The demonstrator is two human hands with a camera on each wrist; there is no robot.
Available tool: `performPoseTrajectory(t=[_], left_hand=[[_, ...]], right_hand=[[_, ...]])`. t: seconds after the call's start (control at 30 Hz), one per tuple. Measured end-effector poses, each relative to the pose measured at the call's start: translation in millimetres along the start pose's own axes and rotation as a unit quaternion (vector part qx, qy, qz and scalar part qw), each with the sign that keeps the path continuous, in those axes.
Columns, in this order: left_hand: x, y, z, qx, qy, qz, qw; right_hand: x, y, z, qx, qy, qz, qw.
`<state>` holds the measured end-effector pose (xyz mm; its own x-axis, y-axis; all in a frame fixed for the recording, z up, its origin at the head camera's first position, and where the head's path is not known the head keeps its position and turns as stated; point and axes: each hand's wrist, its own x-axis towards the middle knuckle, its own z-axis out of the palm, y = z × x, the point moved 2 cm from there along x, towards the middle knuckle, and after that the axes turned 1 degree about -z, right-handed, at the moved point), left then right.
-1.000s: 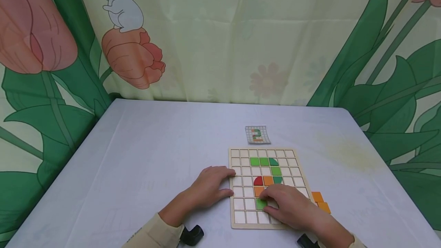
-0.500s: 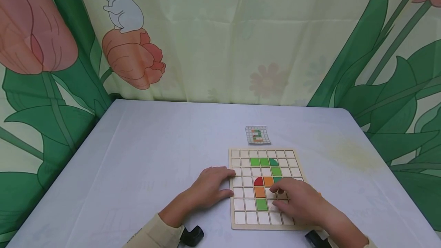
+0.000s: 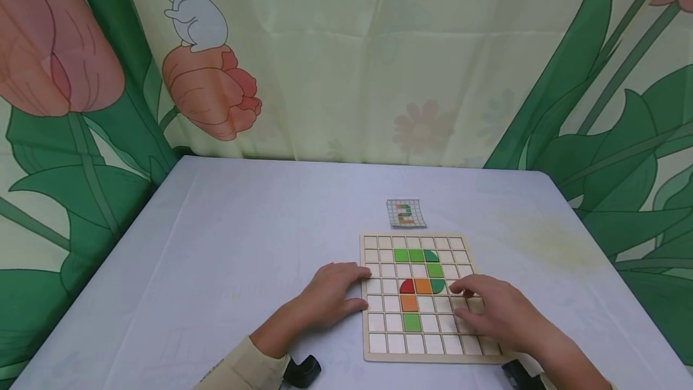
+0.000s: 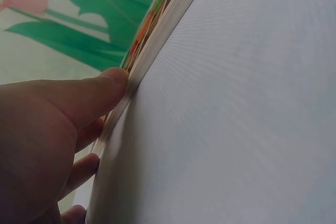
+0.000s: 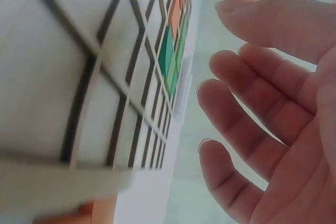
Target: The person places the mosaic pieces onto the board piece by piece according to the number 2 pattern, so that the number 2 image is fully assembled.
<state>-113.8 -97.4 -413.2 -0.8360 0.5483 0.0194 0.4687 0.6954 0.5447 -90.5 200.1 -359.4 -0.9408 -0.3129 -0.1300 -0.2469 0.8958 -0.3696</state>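
Observation:
A wooden grid board [image 3: 422,359] lies on the white table. Set in its cells are green squares [image 3: 412,322], orange squares [image 3: 409,303], a red quarter-round tile [image 3: 407,286] and dark green quarter-round tiles [image 3: 438,286]. My left hand [image 3: 331,294] rests its thumb and fingers against the board's left edge; the left wrist view shows the thumb [image 4: 100,95] on the wooden rim [image 4: 170,17]. Over the board's right side hovers my right hand [image 3: 503,312], fingers loosely bent. Nothing is between those fingers in the right wrist view, where the palm [image 5: 299,182] faces the board.
Behind the board lies a small printed card [image 3: 406,213] with a coloured grid pattern. Orange pieces [image 5: 103,213] show beyond the board's edge in the right wrist view; the right hand hides them in the head view. A patterned curtain [image 3: 346,65] hangs behind the table.
My right hand has let go of the green square tile in the lower part of the board and moved right, uncovering the cells there. The left hand has stayed put.

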Motion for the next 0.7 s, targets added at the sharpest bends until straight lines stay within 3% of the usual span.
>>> performPoseTrajectory(t=[0.43,0.7], left_hand=[[0.8,0.8,1.2,0.001,-0.005,-0.012,0.9999],[0.9,0.2,0.7,0.001,-0.004,-0.008,1.0000]], right_hand=[[-8.5,41,-8,0.014,0.022,0.061,0.9978],[-12.5,59,-7,0.006,0.029,0.073,0.9969]])
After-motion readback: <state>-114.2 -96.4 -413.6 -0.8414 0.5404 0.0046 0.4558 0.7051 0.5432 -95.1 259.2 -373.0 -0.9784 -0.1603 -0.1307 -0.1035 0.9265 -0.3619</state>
